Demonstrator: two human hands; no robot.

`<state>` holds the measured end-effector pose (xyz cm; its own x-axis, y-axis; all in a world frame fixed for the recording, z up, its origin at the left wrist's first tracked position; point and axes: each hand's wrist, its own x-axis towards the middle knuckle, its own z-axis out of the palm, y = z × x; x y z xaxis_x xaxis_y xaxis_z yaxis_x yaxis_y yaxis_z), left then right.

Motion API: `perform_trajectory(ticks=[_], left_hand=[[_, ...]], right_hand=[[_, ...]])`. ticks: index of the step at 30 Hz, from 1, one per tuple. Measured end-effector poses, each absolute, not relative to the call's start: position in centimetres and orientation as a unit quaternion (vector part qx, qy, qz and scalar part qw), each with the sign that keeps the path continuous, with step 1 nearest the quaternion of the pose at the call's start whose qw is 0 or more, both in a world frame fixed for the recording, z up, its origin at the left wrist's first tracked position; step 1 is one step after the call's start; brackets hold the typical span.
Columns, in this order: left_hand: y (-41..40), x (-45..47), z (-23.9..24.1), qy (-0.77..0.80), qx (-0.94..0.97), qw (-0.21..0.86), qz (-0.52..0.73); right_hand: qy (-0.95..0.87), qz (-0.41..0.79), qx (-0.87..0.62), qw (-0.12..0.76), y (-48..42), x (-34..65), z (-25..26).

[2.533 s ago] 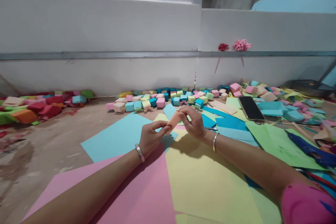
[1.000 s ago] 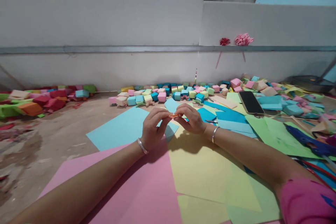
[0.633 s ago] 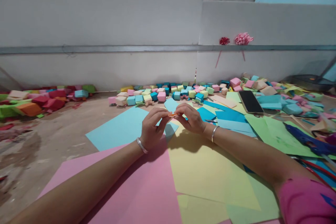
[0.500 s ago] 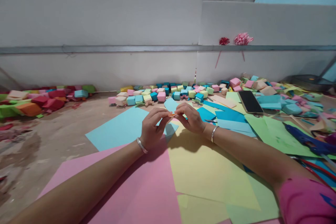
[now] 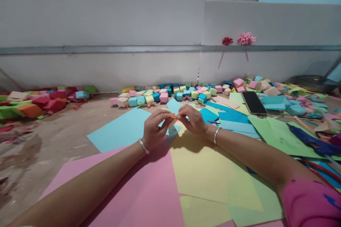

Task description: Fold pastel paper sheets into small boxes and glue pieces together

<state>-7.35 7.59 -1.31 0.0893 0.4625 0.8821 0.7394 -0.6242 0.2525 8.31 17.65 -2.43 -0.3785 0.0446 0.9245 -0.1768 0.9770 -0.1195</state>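
My left hand and my right hand meet above the sheets and pinch a small folded piece of orange paper between their fingertips. The paper lies flat and thin between the two hands, mostly hidden by the fingers. Each wrist wears a silver bangle. Under the hands lie a large pink sheet, a yellow sheet and a light blue sheet.
A row of small folded paper cubes runs along the wall. More red and orange cubes pile at the left. A black phone rests on paper at the right, near a blue glue gun and green sheets.
The orange paper was a wider tilted piece 2.5 s ago; now it is folded small and flat between the fingertips. Over the last second the hands have hardly moved.
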Motion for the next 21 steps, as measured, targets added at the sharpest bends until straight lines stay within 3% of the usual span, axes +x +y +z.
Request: perform_trajectory(ticks=[13, 17, 21], left_hand=[[7.6, -6.6, 0.1, -0.447, -0.673, 0.073, -0.585], [7.9, -6.8, 0.2, -0.471, -0.638, -0.029, -0.608], [7.9, -6.6, 0.2, -0.480, -0.559, -0.200, -0.646]], right_hand=[[-0.826, 0.121, -0.027, 0.550, 16.7, 8.1, -1.5], [-0.830, 0.144, -0.073, 0.534, 16.6, 8.1, -1.0], [-0.821, 0.191, -0.102, 0.528, 16.4, 7.9, -0.7]])
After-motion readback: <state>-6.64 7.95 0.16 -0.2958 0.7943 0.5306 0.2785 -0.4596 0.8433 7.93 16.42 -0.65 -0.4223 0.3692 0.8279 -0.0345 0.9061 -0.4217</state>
